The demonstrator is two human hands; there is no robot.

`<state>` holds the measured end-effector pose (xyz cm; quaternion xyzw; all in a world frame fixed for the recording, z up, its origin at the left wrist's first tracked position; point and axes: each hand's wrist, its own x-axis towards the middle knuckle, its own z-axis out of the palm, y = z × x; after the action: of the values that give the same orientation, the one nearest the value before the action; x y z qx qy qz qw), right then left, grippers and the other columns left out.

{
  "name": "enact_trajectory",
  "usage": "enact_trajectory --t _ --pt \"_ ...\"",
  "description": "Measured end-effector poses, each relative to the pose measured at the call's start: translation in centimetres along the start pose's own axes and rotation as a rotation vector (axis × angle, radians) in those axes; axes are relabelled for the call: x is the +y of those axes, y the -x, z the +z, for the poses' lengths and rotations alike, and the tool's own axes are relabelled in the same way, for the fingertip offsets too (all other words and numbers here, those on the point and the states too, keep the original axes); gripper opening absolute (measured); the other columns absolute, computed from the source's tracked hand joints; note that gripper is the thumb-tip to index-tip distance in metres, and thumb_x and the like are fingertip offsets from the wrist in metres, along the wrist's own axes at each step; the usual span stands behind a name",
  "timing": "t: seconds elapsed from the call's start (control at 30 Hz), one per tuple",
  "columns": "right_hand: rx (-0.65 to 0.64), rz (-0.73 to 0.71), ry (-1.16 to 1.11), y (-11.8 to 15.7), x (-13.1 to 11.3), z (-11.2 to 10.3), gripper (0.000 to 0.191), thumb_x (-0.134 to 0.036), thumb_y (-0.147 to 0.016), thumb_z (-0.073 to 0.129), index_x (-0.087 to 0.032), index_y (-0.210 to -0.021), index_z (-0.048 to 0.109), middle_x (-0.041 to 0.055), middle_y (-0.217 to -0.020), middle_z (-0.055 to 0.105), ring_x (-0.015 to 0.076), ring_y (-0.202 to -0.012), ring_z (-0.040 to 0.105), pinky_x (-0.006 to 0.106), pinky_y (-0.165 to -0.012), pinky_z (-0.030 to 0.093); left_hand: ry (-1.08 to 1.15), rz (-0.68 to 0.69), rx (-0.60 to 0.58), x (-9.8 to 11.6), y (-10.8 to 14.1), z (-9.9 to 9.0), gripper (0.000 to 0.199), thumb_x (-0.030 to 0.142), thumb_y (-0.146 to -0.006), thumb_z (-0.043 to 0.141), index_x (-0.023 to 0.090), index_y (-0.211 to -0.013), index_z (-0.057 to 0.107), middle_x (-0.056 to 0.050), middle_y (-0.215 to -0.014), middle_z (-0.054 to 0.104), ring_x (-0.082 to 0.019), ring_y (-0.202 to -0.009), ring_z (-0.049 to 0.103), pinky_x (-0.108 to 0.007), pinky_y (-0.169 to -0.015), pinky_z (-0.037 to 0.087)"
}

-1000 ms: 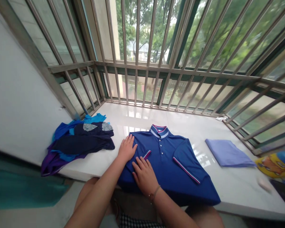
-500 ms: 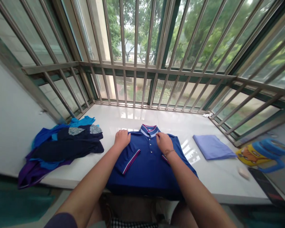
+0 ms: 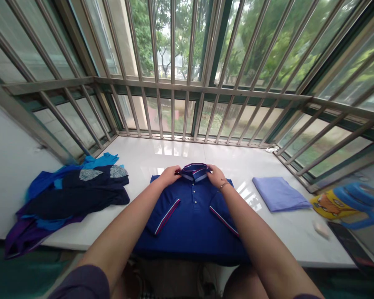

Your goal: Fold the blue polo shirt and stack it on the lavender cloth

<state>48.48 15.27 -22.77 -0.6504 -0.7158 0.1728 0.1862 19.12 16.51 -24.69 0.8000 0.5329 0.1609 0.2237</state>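
Note:
A dark blue polo shirt [image 3: 190, 224] lies front side up on the white sill, its hem hanging over the near edge. Red and white stripes trim its collar and sleeve cuffs, and the sleeves are turned inward over the front. My left hand [image 3: 171, 175] pinches the left end of the collar [image 3: 194, 169]. At the collar's right end, my right hand [image 3: 216, 176], with a thin bracelet at the wrist, is closed on it too. Between my hands the collar stands raised.
To the left is a loose heap of blue, black and purple clothes [image 3: 77, 193]. A folded lavender cloth [image 3: 280, 194] lies on the right, near a yellow and blue mug [image 3: 345, 203], a small pale object [image 3: 321, 229] and a dark phone [image 3: 350, 241]. Metal bars [image 3: 187, 88] line the window behind.
My left hand has moved from the shirt's shoulder inward to the collar. My right hand has shifted slightly to the collar's right end. The collar is now lifted and pulled wider.

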Motion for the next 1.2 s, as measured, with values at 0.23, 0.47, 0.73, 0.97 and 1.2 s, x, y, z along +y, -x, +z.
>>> enact_trajectory --t 0.23,0.47,0.73,0.97,1.2 --pt "-0.069 -0.531 0.071 12.0 3.6 0.0 0.052 -0.002 -0.091 0.053 -0.025 -0.133 0.075 0.0099 -0.128 0.072 0.0263 -0.122 0.062 0.044 -0.113 0.050 -0.252 0.339 -0.044 -0.1 9.9 0.4 0.026 0.010 -0.092 0.059 0.026 -0.107 0.075 -0.006 -0.121 0.076 -0.028 -0.123 0.065 -0.059 -0.127 0.030" --pt "-0.110 -0.470 0.156 13.7 3.5 -1.3 0.041 -0.010 -0.099 0.051 -0.020 -0.131 0.075 0.0129 -0.135 0.071 0.0278 -0.125 0.064 0.046 -0.114 0.050 -0.287 0.226 -0.020 0.1 10.6 -0.5 0.034 0.010 -0.102 0.048 0.021 -0.123 0.072 -0.012 -0.133 0.075 -0.029 -0.128 0.066 -0.057 -0.123 0.039" --pt "-0.334 -0.310 0.340 12.9 -0.7 -0.8 0.054 -0.027 -0.093 0.078 -0.025 -0.145 0.065 0.0121 -0.142 0.064 0.0292 -0.119 0.068 0.036 -0.102 0.053 -0.365 0.330 -0.119 5.6 10.4 2.0 0.063 0.051 -0.087 0.084 0.022 -0.139 0.066 -0.014 -0.139 0.068 -0.036 -0.122 0.065 -0.048 -0.102 0.055" --pt "-0.254 -0.349 0.320 14.3 -0.8 0.7 0.040 -0.046 -0.107 0.060 -0.022 -0.137 0.071 0.0119 -0.134 0.069 0.0282 -0.117 0.067 0.036 -0.103 0.051 -0.425 0.179 -0.103 4.7 10.4 3.0 0.038 0.035 -0.100 0.064 0.016 -0.132 0.069 -0.020 -0.146 0.065 -0.039 -0.135 0.062 -0.052 -0.115 0.049" --pt "-0.113 -0.270 0.364 10.3 2.2 -1.2 0.054 -0.043 -0.115 0.029 -0.020 -0.135 0.074 0.0128 -0.140 0.072 0.0268 -0.130 0.064 0.040 -0.116 0.045 -0.345 0.059 -0.069 0.9 9.1 0.8 0.057 0.055 -0.111 0.041 0.017 -0.147 0.064 -0.021 -0.157 0.060 -0.037 -0.149 0.053 -0.054 -0.123 0.042"
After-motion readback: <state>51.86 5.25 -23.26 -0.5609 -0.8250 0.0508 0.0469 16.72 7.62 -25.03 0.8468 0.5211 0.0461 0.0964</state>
